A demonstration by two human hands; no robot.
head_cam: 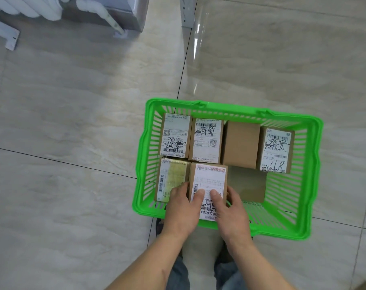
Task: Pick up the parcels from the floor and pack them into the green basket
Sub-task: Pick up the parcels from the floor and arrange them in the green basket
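Note:
The green basket (309, 185) stands on the tiled floor just ahead of my feet. Several brown cardboard parcels fill it: a far row with white labels plus one plain box (240, 143), and a taped parcel (172, 176) at the near left. Both hands grip a labelled parcel (208, 181) in the near row, next to the taped one. My left hand (183, 208) holds its left side and my right hand (228, 208) its right side, thumbs on the label. A flat brown parcel (249, 185) lies lower to the right.
Glossy beige floor tiles surround the basket. A white radiator (25, 7) with a bracket and a grey cabinet (119, 9) stand at the far left. A grey metal post (187, 12) rises at the top centre. My shoes and jeans show below the basket.

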